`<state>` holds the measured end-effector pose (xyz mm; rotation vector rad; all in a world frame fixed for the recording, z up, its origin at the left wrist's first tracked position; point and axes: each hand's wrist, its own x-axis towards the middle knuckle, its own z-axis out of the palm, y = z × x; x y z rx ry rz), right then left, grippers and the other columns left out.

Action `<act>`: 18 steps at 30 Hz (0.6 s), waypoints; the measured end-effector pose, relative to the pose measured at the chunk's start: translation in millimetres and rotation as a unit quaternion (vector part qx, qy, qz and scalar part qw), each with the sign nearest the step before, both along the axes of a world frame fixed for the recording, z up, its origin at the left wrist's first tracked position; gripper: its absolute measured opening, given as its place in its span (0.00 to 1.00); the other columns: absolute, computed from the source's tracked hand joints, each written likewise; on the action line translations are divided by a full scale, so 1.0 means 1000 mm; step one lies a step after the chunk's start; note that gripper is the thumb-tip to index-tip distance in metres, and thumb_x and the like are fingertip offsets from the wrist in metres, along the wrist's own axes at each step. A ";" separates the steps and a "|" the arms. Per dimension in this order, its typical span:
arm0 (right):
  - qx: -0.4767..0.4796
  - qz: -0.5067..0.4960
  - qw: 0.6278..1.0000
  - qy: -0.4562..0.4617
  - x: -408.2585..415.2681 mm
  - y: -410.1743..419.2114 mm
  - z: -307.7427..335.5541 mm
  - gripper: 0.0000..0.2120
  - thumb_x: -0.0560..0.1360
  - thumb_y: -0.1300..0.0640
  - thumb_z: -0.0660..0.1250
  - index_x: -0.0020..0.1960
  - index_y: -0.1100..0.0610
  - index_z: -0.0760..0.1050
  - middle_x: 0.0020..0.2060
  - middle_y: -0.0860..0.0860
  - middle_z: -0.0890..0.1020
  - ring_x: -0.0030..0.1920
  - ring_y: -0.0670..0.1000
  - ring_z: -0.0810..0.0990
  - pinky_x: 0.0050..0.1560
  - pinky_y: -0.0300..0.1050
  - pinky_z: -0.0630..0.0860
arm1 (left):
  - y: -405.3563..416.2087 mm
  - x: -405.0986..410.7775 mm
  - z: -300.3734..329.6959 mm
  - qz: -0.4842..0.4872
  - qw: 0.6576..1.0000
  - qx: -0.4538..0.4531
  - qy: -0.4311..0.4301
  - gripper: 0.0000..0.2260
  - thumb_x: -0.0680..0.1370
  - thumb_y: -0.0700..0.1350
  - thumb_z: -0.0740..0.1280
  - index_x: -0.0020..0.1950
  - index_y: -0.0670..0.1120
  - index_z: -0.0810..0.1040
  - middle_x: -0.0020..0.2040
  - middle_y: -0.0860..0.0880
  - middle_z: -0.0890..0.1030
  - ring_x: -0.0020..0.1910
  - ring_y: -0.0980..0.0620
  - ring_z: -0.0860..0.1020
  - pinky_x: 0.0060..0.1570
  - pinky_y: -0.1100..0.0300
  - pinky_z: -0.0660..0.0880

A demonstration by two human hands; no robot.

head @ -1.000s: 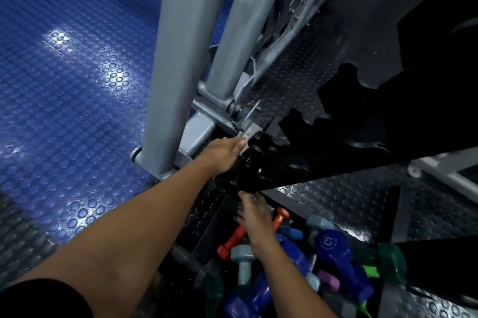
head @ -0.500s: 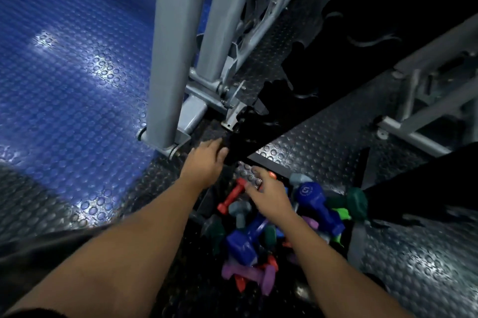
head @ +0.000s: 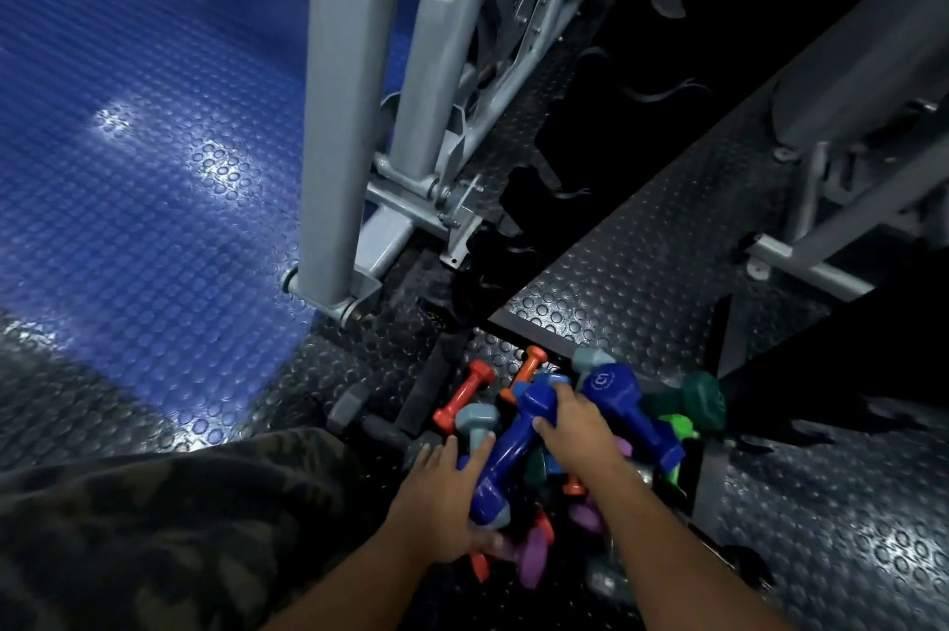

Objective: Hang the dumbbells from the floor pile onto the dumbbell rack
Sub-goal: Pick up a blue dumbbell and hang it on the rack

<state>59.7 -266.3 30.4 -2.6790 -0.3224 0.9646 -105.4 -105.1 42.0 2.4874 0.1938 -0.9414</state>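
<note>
A pile of coloured dumbbells lies on the dark studded floor in front of me. A dark blue dumbbell [head: 518, 445] lies on top of it, tilted. My left hand [head: 439, 507] grips its near head and my right hand [head: 577, 425] is closed around its far end. A second, larger blue dumbbell [head: 624, 404] lies just right of my right hand. Red dumbbells [head: 464, 394], a pale grey one [head: 475, 422], green ones [head: 703, 399] and purple ones [head: 531, 556] lie around them. The black dumbbell rack [head: 606, 152] rises dark behind the pile.
Grey metal machine legs [head: 339, 116] stand left of the rack, at the edge of the blue studded floor [head: 128, 168]. Another grey frame [head: 821, 199] stands at the right. A black hex dumbbell [head: 359, 412] lies left of the pile. My camouflage trouser leg [head: 154, 527] fills the lower left.
Both hands have come down from the rack's lower end to the floor pile and closed on the dark blue dumbbell. The view has tilted down towards the pile.
</note>
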 end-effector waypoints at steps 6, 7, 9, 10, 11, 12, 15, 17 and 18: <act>0.019 -0.008 0.999 0.047 0.009 -0.004 -0.013 0.31 0.82 0.47 0.68 0.79 0.51 0.60 0.60 0.56 0.78 0.57 0.57 0.79 0.62 0.52 0.76 | -0.007 0.007 -0.024 0.019 0.999 0.036 -0.035 0.57 0.66 0.74 0.69 0.83 0.53 0.43 0.72 0.43 0.73 0.73 0.41 0.69 0.80 0.40 0.52; 0.029 -0.012 0.998 0.055 0.011 -0.005 -0.014 0.31 0.81 0.47 0.69 0.79 0.50 0.60 0.59 0.56 0.78 0.56 0.56 0.79 0.60 0.51 0.76 | -0.008 0.008 -0.025 0.023 0.998 0.035 -0.042 0.55 0.66 0.73 0.70 0.83 0.52 0.46 0.70 0.44 0.75 0.71 0.42 0.71 0.79 0.41 0.53; 0.039 -0.020 0.997 0.060 0.012 -0.006 -0.017 0.29 0.81 0.48 0.69 0.78 0.50 0.61 0.58 0.56 0.78 0.54 0.56 0.80 0.60 0.51 0.77 | -0.009 0.009 -0.027 0.028 0.997 0.035 -0.064 0.52 0.66 0.72 0.71 0.81 0.51 0.51 0.66 0.46 0.77 0.68 0.44 0.73 0.79 0.42 0.53; 0.044 -0.022 0.997 0.056 0.012 -0.006 -0.017 0.28 0.81 0.48 0.69 0.76 0.50 0.62 0.58 0.56 0.79 0.54 0.57 0.80 0.59 0.51 0.77 | -0.009 0.010 -0.027 0.028 0.997 0.037 -0.069 0.51 0.66 0.71 0.71 0.80 0.51 0.53 0.65 0.46 0.78 0.67 0.45 0.73 0.80 0.42 0.52; 0.048 -0.025 0.997 0.053 0.011 -0.006 -0.017 0.27 0.81 0.49 0.69 0.75 0.50 0.62 0.58 0.56 0.79 0.54 0.56 0.81 0.59 0.52 0.78 | -0.010 0.010 -0.026 0.028 0.996 0.039 -0.069 0.51 0.65 0.71 0.71 0.80 0.51 0.53 0.64 0.47 0.78 0.66 0.45 0.74 0.80 0.41 0.50; 0.053 -0.032 0.997 0.053 0.010 -0.005 -0.017 0.27 0.81 0.49 0.69 0.75 0.49 0.63 0.57 0.56 0.79 0.53 0.55 0.81 0.58 0.52 0.78 | -0.010 0.011 -0.027 0.029 0.997 0.039 -0.068 0.51 0.65 0.71 0.71 0.79 0.51 0.54 0.64 0.47 0.78 0.66 0.45 0.74 0.80 0.41 0.49; 0.070 -0.060 0.994 0.062 0.008 -0.004 -0.014 0.26 0.81 0.50 0.69 0.76 0.48 0.63 0.56 0.52 0.80 0.52 0.52 0.82 0.57 0.51 0.78 | -0.006 0.015 -0.025 0.029 0.998 0.028 -0.052 0.48 0.63 0.68 0.72 0.76 0.50 0.58 0.61 0.47 0.78 0.64 0.44 0.74 0.80 0.39 0.45; 0.077 -0.068 0.993 0.063 0.008 -0.004 -0.013 0.27 0.81 0.51 0.70 0.76 0.48 0.64 0.56 0.51 0.80 0.53 0.52 0.82 0.58 0.50 0.78 | -0.002 0.018 -0.023 0.034 0.998 0.009 -0.052 0.42 0.62 0.68 0.72 0.70 0.51 0.62 0.57 0.49 0.78 0.61 0.45 0.75 0.79 0.36 0.45; 0.082 -0.079 0.992 0.062 0.008 -0.005 -0.013 0.27 0.80 0.51 0.71 0.76 0.49 0.65 0.56 0.51 0.81 0.54 0.52 0.82 0.59 0.51 0.77 | 0.002 0.020 -0.020 0.041 0.998 0.001 -0.053 0.39 0.61 0.68 0.72 0.66 0.52 0.64 0.54 0.50 0.78 0.59 0.45 0.76 0.79 0.36 0.46</act>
